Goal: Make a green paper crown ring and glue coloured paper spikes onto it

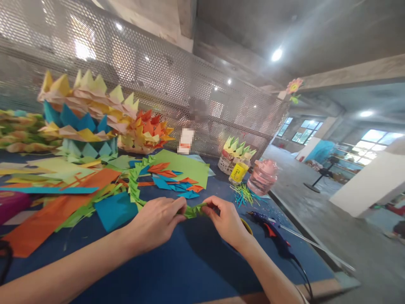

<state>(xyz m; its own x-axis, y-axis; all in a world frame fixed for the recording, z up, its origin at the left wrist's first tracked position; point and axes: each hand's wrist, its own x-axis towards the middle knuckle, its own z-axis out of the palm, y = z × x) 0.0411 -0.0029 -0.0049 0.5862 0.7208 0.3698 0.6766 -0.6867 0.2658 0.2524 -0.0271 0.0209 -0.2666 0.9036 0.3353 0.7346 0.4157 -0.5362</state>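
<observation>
Blue tabletop [172, 270], grey floor [292, 179] beyond — green paper chain [192, 211] in left hand [157, 221] and right hand [228, 219]

Green folded-paper chain [134, 190], jagged-edged, curved, near end pinched by left hand [156, 221], right hand [228, 220]

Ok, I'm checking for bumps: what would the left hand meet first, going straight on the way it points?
Beyond the green folded-paper chain that it pinches, the left hand would likely meet the right hand first, though depth is unclear.
</observation>
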